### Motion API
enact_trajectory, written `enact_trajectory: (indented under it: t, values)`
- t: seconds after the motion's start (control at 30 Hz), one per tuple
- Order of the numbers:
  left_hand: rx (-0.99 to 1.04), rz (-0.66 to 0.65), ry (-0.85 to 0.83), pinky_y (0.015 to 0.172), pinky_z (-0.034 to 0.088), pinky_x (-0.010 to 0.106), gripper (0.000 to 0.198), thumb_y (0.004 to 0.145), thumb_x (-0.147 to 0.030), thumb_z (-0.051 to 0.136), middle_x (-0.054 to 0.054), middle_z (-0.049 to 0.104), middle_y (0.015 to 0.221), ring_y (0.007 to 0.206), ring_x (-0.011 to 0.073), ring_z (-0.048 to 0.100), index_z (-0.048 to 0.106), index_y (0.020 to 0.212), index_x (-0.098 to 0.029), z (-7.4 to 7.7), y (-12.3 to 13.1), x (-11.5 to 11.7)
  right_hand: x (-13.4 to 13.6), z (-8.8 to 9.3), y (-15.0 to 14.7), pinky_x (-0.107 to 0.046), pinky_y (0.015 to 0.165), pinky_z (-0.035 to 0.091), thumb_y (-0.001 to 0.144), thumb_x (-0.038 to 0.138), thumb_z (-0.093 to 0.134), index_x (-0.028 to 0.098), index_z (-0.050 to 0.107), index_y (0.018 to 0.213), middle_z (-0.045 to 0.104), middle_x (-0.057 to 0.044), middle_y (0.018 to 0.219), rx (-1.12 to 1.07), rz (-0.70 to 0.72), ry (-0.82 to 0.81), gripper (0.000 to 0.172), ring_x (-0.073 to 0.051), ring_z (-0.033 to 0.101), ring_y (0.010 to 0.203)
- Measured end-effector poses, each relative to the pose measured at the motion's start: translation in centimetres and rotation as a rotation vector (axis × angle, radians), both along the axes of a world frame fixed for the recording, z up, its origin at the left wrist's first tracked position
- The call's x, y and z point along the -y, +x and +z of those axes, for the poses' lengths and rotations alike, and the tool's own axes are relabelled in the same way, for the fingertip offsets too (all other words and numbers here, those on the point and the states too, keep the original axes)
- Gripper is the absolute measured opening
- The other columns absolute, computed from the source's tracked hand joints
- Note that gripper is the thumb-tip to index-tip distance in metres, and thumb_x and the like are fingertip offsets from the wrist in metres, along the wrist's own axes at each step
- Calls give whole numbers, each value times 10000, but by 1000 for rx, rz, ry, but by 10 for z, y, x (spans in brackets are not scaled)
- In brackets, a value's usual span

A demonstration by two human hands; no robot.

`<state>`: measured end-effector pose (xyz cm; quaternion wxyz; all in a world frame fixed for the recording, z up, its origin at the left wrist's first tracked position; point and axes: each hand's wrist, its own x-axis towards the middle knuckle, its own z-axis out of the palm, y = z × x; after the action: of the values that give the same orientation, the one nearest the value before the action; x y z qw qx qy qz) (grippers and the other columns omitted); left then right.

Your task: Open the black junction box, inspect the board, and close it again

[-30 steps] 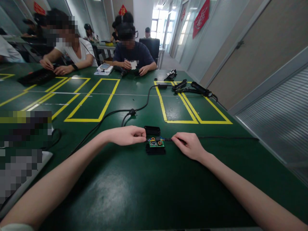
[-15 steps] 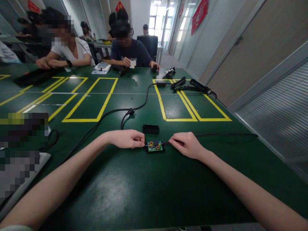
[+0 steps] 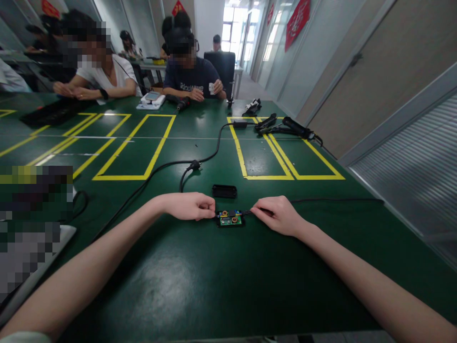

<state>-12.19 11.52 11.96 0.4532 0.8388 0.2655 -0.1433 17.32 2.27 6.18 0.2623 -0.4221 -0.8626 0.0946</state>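
Observation:
Between my hands a small green circuit board with copper coils and coloured wires sits in a black plastic case half on the table. My right hand pinches the black cable that comes out of the case's right end. At the left end my left hand is closed, thumb against fingers, where the other black cable meets the case; the fingers hide most of it. Just beyond the board lies the other black case half, hollow side up, apart from both hands.
A black power cord with a plug crosses the green table. Yellow tape rectangles mark its surface. Black clamp-like tools and a power drill lie at the far side, where two people sit. A blurred-out device stands at left.
My hands and the board look unmoved. Across the table, a person in a dark shirt has shifted a small white piece from one hand to the other.

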Motion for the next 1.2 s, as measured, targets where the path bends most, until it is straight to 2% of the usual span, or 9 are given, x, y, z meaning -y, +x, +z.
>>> enact_trajectory:
  t: [0.23, 0.37, 0.47, 0.63, 1.03, 1.2]
  values:
    - [-9, 12, 21, 629, 374, 255, 258, 965, -432, 503, -27, 542, 729, 680, 151, 502, 573, 876, -201, -3, 0, -1, -2, -4, 1, -261, 585, 429, 1080, 378, 503, 192, 730, 777, 708, -40, 667, 46, -9, -81, 421, -150, 640, 573]
    - [-10, 21, 42, 621, 373, 255, 247, 964, -416, 508, -28, 548, 716, 667, 150, 505, 581, 870, -200, -2, 0, -2, -3, -5, 0, -269, 645, 481, 1076, 336, 513, 201, 778, 960, 787, -50, 817, 47, 14, -117, 320, -167, 711, 669]
    - [-4, 18, 48, 623, 384, 253, 253, 967, -422, 511, -24, 567, 716, 674, 151, 521, 582, 864, -201, -1, 0, -1, -3, -4, -2, -273, 670, 494, 1086, 320, 484, 198, 782, 1037, 793, -65, 894, 49, 55, -116, 326, -173, 724, 732]
    - [-17, 38, 21, 610, 422, 252, 229, 965, -404, 517, -17, 590, 735, 648, 148, 552, 582, 874, -203, -1, 0, 1, -2, -2, -3, -266, 620, 458, 1100, 320, 454, 180, 780, 1063, 745, -70, 850, 47, 95, -82, 357, -158, 668, 683]
    - [19, 71, 17, 577, 448, 236, 219, 954, -374, 543, -5, 632, 736, 597, 132, 581, 598, 854, -187, -3, 3, 5, -2, 1, -3, -264, 670, 478, 1078, 268, 477, 181, 768, 1062, 731, -60, 842, 8, 128, -167, 305, -165, 664, 710]
    - [10, 91, 17, 572, 454, 245, 235, 951, -388, 554, 5, 654, 739, 590, 141, 601, 606, 850, -183, -4, 4, 6, -1, 4, -6, -281, 695, 498, 1080, 292, 471, 202, 769, 1025, 728, -69, 933, 4, 101, -192, 316, -177, 676, 778]
